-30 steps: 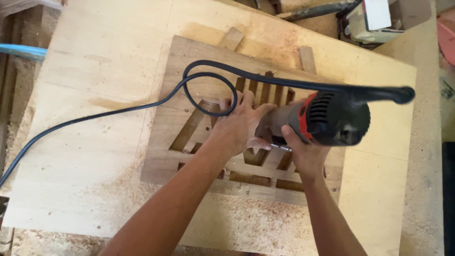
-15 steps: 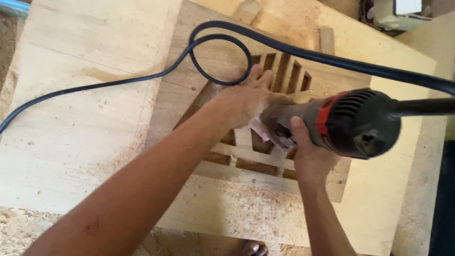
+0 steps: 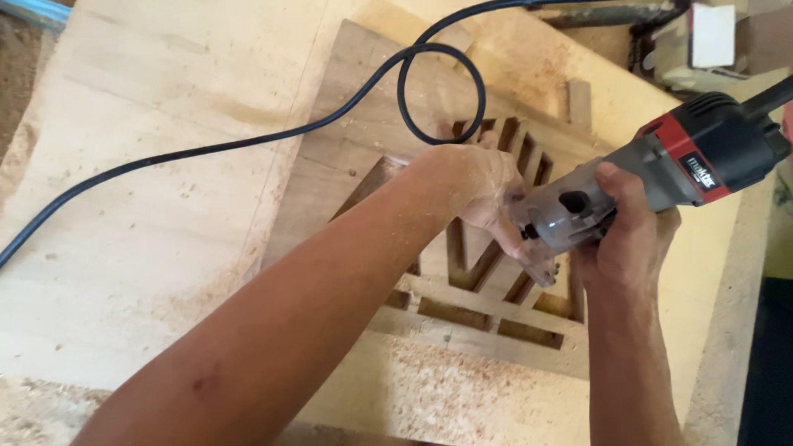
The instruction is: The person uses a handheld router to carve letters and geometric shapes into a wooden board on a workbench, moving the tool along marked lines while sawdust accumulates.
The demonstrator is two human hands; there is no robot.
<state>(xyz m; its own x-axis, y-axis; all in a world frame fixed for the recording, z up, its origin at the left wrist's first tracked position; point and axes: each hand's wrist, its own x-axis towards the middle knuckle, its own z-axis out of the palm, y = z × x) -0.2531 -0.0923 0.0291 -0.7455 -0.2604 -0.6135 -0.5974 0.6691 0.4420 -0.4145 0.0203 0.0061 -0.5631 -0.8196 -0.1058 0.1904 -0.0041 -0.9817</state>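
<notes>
Both hands hold the router [image 3: 636, 186] over the panel [image 3: 496, 314]: right hand [image 3: 624, 239] wrapped around its body, left hand [image 3: 483, 186] gripping its base.

A broad table [image 3: 149, 206] of pale plywood fills most of the view, its surface dusted with fine sawdust that lies thickest along the near edge and toward the lower middle. Even daylight falls across it, with soft shadows. At the top left corner a light blue pipe [image 3: 33, 10] lies beside a strip of brown, dusty ground [image 3: 16, 74]. At the top right, beyond the table's far edge, sits a cluttered heap with a white block [image 3: 712, 35] on it. The lower right corner is dark floor [image 3: 764, 372].
</notes>
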